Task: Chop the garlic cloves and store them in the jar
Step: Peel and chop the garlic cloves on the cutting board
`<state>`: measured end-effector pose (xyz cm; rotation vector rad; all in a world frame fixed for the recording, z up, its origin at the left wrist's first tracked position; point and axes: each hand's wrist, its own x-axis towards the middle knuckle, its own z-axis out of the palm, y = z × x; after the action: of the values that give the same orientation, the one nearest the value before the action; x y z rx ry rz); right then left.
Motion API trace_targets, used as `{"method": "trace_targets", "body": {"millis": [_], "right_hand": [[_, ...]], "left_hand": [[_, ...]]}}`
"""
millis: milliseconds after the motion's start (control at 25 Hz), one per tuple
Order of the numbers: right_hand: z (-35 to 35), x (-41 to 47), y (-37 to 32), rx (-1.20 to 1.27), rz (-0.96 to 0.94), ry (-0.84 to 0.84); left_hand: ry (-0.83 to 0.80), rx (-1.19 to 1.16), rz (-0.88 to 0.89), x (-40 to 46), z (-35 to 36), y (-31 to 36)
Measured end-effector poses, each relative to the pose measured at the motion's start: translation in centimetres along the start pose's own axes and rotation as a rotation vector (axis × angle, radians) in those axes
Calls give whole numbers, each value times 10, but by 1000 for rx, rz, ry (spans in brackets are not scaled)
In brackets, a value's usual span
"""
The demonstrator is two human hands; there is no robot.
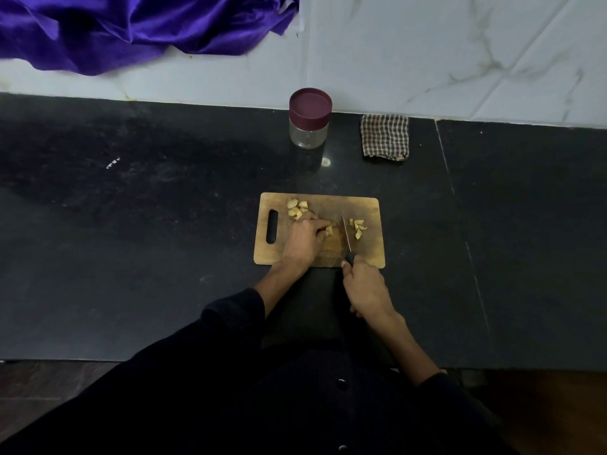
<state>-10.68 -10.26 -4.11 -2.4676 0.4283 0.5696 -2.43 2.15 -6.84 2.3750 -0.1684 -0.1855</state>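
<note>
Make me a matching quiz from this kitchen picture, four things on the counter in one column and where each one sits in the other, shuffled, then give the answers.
Things:
1. jar
2. checked cloth
3. knife
4. purple fabric

Places:
A. gripped by the right hand, blade over the chopping board
B. far left, against the wall
C. behind the board, lid on
D. right of the jar, by the wall

Pairs: 1-C, 2-D, 3-A, 4-B

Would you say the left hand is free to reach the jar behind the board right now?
Probably not yet: the left hand pins a garlic clove on the cutting board. The path to the jar looks unobstructed, though its lid is on.
</note>
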Motion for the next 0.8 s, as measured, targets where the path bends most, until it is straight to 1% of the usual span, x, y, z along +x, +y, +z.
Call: {"method": "trace_targets", "body": {"millis": [200, 800], "right_hand": [[2, -2, -7, -13, -23, -52], [4, 0, -8, -40, -33, -70]], "left_hand": [[14, -15, 10, -1, 1, 1], [30, 17, 9, 0, 4, 0]]}}
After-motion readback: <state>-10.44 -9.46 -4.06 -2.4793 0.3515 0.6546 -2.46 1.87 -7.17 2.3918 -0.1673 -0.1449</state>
